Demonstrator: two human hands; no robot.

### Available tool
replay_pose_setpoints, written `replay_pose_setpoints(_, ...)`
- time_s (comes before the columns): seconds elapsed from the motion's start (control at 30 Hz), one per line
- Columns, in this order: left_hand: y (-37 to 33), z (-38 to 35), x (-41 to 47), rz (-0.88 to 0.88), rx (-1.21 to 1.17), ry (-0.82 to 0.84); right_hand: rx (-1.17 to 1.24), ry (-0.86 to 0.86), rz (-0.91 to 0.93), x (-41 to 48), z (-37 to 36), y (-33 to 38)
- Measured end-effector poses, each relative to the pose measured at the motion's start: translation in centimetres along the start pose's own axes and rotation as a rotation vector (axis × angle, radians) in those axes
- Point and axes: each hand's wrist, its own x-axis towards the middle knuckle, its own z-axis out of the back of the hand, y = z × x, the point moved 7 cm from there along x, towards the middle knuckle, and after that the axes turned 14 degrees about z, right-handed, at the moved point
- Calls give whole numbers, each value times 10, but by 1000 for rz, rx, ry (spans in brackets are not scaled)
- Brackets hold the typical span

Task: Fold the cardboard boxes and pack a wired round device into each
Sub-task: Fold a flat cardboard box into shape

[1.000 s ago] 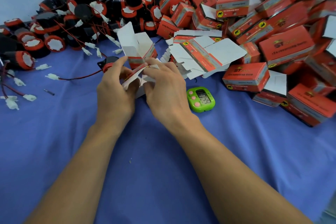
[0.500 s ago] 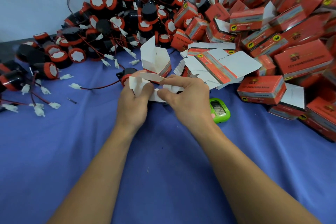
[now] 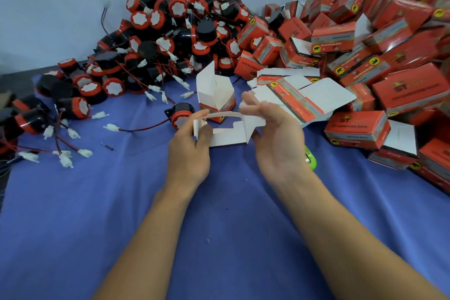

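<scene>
Here, the left hand [image 3: 188,153] pinches the left end of a half-opened cardboard box [image 3: 226,136], thumb on a white flap and fingertips hidden behind it. The right hand [image 3: 277,139] is spread, fingers nearly straight against the box's right end flap; blur smears those fingers and the flap's edge. The box shows its white inside, with the printed faces mostly out of sight. Whether its lower edge touches the blue-covered bench [image 3: 219,238] cannot be told.

Just beyond the left hand lies one wired round device [image 3: 181,114], partly covered by the flap, its red wire running left to a white plug [image 3: 110,127]. Behind the held box a second box [image 3: 215,95] stands with its flaps up and its base hidden. A stack of flat boxes [image 3: 304,95] lies beside it.

A green object [image 3: 311,157] shows only as a sliver past the right wrist. The device pile [image 3: 170,39] and the heap of red boxes [image 3: 389,56] run out of frame at the edges.
</scene>
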Motion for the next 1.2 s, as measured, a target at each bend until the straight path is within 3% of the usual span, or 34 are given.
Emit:
replay_pose_setpoints(0.13, 1, -2, 1, 10, -16, 35, 144, -81, -79, 4, 9, -2)
replay_pose_setpoints(0.23, -2, 1, 2, 9, -20, 31, 91, -15, -59, 7, 7, -4)
replay_pose_setpoints(0.4, 2, 4, 5, 48, -17, 36, -236, 343, 6, 4, -11, -8)
replay_pose_setpoints(0.63, -4, 0, -3, 114, -200, 158, -618, 321, 155, 5, -9, -13)
replay_pose_setpoints(0.87, -9, -6, -4, 173, -510, 531, -397, 191, 139, 12, -2, -11)
replay_pose_setpoints(1.07, -4, -12, 1, 172, -362, 436, -345, 199, 127, 12, -5, -14)
replay_pose_setpoints(1.2, -10, 1, 4, 20, -266, 316, -314, 213, 47, 12, -7, -24)
